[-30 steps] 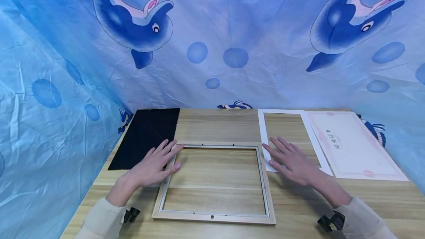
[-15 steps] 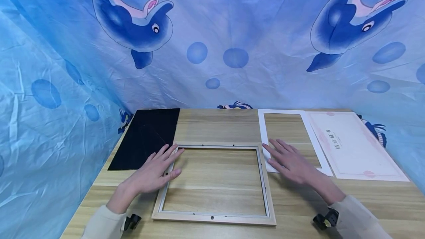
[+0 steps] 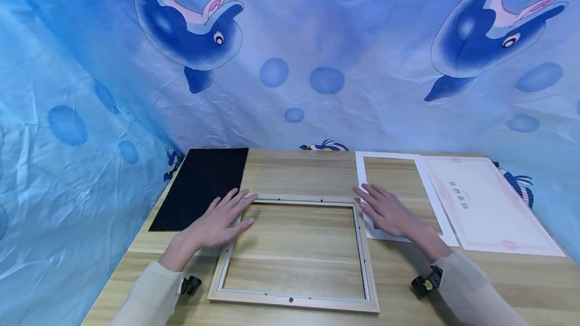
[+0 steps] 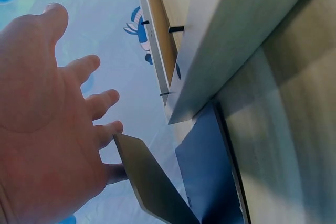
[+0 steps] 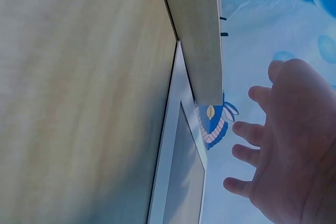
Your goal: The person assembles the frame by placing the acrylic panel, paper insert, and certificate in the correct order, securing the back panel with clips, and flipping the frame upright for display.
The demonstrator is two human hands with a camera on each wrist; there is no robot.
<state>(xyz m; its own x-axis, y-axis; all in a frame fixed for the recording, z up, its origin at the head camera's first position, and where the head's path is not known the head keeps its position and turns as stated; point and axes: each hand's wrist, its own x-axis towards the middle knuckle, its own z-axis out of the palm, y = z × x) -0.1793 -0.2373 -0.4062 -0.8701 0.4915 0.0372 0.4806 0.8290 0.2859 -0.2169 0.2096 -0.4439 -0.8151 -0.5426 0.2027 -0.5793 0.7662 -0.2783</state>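
Note:
A light wooden picture frame point(image 3: 294, 304) lies flat on the table with small dark tabs along its inner edge. My left hand point(image 3: 217, 223) is spread above its far left corner, holding nothing. In the left wrist view, the fingers stand apart from the frame point(image 4: 226, 40). My right hand point(image 3: 389, 210) hovers with fingers extended over the white mat point(image 3: 435, 185), just right of the frame. In the right wrist view, that hand point(image 5: 299, 140) is clear of both the frame point(image 5: 199, 35) and the mat point(image 5: 163, 182).
A black backing board point(image 3: 204, 185) lies at the back left; a thin brown flap point(image 4: 149, 182) rises near it in the left wrist view. A pale pink-bordered certificate point(image 3: 489, 205) lies at the right. A blue dolphin-printed curtain point(image 3: 317, 39) hangs behind the table point(image 3: 299, 170).
The head view has shifted slightly. My right hand has moved a little left and up in the picture, and my left hand a little up. The frame and sheets stay in place.

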